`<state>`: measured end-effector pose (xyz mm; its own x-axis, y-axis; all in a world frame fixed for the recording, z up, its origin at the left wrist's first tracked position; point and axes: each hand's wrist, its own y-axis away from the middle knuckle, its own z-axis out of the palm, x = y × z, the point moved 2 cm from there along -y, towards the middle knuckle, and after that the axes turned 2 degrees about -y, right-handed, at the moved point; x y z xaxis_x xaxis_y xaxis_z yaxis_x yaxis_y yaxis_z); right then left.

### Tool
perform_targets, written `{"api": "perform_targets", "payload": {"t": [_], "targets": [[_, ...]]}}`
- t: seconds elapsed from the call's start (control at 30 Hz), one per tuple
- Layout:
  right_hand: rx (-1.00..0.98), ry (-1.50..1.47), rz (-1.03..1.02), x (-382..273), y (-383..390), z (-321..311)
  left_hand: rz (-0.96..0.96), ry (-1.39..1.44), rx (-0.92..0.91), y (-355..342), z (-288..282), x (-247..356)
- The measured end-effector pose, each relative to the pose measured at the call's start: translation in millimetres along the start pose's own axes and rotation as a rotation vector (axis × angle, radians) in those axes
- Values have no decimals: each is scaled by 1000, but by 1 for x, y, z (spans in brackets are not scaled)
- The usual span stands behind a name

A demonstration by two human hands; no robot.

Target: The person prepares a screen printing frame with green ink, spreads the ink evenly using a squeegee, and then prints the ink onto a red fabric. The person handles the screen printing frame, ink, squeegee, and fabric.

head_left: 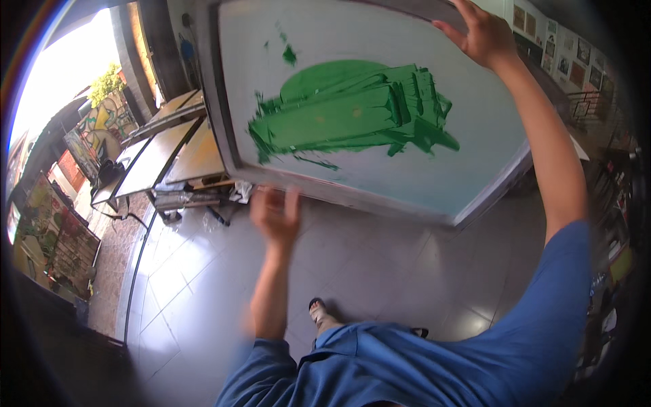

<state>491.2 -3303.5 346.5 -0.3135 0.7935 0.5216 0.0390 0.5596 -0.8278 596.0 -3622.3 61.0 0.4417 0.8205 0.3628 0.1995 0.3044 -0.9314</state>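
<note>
Framed screen [380, 173] tilted, floor [380, 264] below it, green paint [346, 115] smeared across it. Right hand [480, 37] at screen's upper-right edge, fingers clamped on it. Left hand [274, 214] at screen's lower edge, blurred; cannot tell if gripping.

We had a large, flat rectangular screen of pale, whitish sheet [475, 136] set in a rigid grey frame [346, 199]. We saw it raised in the air and tilted, its near edge slanting down to the right and its far side partly out of view. Across its middle we found thick, dark green paint [332, 122] smeared in ridges, beside a smoother, rounded green patch [325, 73], with small green spots [289, 55] farther up.
</note>
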Motion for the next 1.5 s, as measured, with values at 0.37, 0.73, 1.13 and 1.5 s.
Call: {"api": "perform_targets", "payload": {"t": [0.37, 0.73, 1.13, 1.5], "targets": [[-180, -205, -643, -73, 19, -28, -13, -480, -970, -111, 16, 75], [542, -231, -477, -43, -28, -90, -593, 48, -395, -66, 25, 57], [-7, -1635, 1369, -81, 287, 56, -917, 274, -246, -84, -67, -21], [-474, -1013, 1326, -83, 288, 119, -1131, -66, -495, -55, -24, -110]]}}
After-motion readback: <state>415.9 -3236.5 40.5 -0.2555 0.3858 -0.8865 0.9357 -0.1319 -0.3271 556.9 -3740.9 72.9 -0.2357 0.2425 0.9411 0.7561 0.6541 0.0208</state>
